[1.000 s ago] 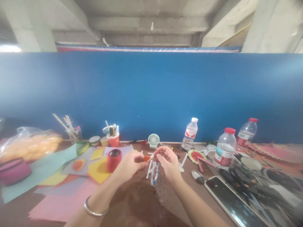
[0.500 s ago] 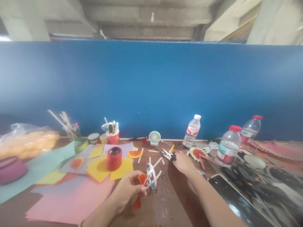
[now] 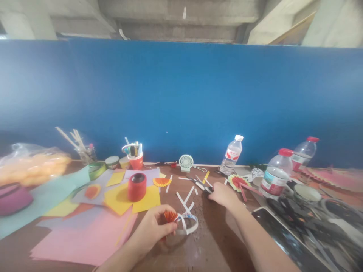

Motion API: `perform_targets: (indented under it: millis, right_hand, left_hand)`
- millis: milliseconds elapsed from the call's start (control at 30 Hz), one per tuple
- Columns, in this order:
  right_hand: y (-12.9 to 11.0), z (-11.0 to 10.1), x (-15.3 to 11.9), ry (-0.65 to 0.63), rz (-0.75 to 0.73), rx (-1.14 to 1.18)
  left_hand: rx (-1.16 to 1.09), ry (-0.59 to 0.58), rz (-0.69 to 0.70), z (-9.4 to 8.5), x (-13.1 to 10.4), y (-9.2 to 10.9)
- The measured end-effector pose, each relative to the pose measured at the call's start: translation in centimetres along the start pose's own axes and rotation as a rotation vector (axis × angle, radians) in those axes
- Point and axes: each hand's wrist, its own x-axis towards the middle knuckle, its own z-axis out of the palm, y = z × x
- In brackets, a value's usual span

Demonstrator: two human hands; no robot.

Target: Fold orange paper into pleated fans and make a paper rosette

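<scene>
Between the fingers and thumb of my left hand (image 3: 159, 226) is a small orange pleated paper fan (image 3: 170, 215), partly covered by the fingers. A white tape roll (image 3: 193, 228) hangs at the same fingertips, tilted low over the table, with a loose strip curling from it. My right hand (image 3: 223, 194) is closed around the dark handles of scissors (image 3: 200, 183), which point away to the left near the tabletop. White paper strips (image 3: 187, 200) lie between the hands. A yellow-orange pleated half-round (image 3: 162, 182) rests beyond my left hand.
A red tape roll (image 3: 137, 187) stands on yellow sheets, with pink paper (image 3: 82, 241) in front. A small fan (image 3: 186, 163) and a white-capped bottle (image 3: 231, 155) stand at the back. At right are a phone (image 3: 283, 234), red-capped bottles and a pleated rosette (image 3: 237, 183).
The tape roll has tipped from nearly upright to flatter and lower, and the orange fan has turned in my left fingers. The scissors' blades look closer together. The view has shifted slightly.
</scene>
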Motion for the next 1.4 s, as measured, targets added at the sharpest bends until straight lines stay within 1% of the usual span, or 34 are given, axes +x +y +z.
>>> perform_targets:
  millis: [67,133,200,300,400,467,533,600,633,700,767,833,867,900,933,1000,1067,1133,1167,1267,1400]
  right_hand:
    - [0.0,0.0,0.1,0.001,0.017,-0.001]
    - [0.0,-0.1,0.1,0.008,0.021,0.000]
    - [-0.1,-0.3,0.1,0.028,0.025,-0.001]
    - [-0.2,-0.5,-0.1,0.078,0.037,0.000]
    - [-0.3,-0.7,-0.2,0.131,0.052,0.017]
    - [-0.5,-0.9,-0.3,0.169,0.056,0.043]
    - [-0.8,-1.2,-0.5,0.208,0.046,0.085]
    - [-1.2,-1.6,-0.8,0.235,0.024,0.130]
    - [-1.5,-1.9,-1.1,0.231,0.004,0.169]
    - [-2.2,-2.2,-1.9,0.179,-0.058,0.304]
    - [-3.1,-2.5,-3.1,-0.013,-0.138,0.691]
    - [-4.2,-2.7,-4.6,-0.263,-0.210,0.939]
    - [-4.7,-2.7,-5.4,-0.340,-0.232,1.005]
    - [-5.3,-2.7,-6.2,-0.391,-0.252,1.049]
    - [-5.9,-2.6,-6.9,-0.463,-0.280,1.065]
    - [-6.9,-2.3,-8.3,-0.593,-0.387,1.055]
    - [-7.7,-2.0,-9.3,-0.676,-0.523,1.006]
    - [-8.2,-1.5,-9.9,-0.692,-0.639,0.957]
    - [-8.3,-1.3,-10.0,-0.693,-0.673,0.937]
    - [-8.5,-0.6,-10.0,-0.679,-0.689,0.923]
    - [-8.2,-0.3,-9.5,-0.662,-0.689,0.914]
  left_hand:
    - [0.050,0.002,0.053,0.0,0.1,0.0]
    - [0.066,-0.027,0.052,0.0,0.3,-0.2]
    - [0.079,-0.094,-0.032,0.0,0.3,-0.6]
    - [0.111,-0.233,-0.168,-0.2,0.1,-1.0]
    - [0.133,-0.333,-0.210,-0.3,-0.2,-0.8]
    - [0.123,-0.342,-0.215,-0.2,-0.5,-0.6]
    - [0.050,-0.306,-0.198,0.0,-0.7,-0.2]
    - [-0.074,-0.252,-0.165,0.4,-0.8,0.1]
    - [-0.144,-0.226,-0.147,0.6,-0.9,0.3]
    - [-0.279,-0.182,-0.131,0.8,-0.9,0.6]
    - [-0.414,-0.101,-0.124,0.7,-0.7,0.9]
    - [-0.532,0.058,-0.077,0.2,-0.3,1.1]
    - [-0.574,0.159,-0.026,-0.2,0.0,1.1]
    - [-0.606,0.259,0.036,-0.8,0.2,1.2]
    - [-0.624,0.348,0.107,-1.3,0.5,1.3]
    - [-0.649,0.473,0.229,-2.3,0.9,1.4]
    - [-0.630,0.546,0.290,-2.8,1.0,1.5]
    - [-0.531,0.591,0.303,-2.9,1.0,1.5]
    - [-0.460,0.603,0.298,-2.9,1.0,1.4]
    - [-0.267,0.615,0.279,-2.5,0.9,1.1]
    - [-0.181,0.577,0.284,-2.6,1.0,0.7]
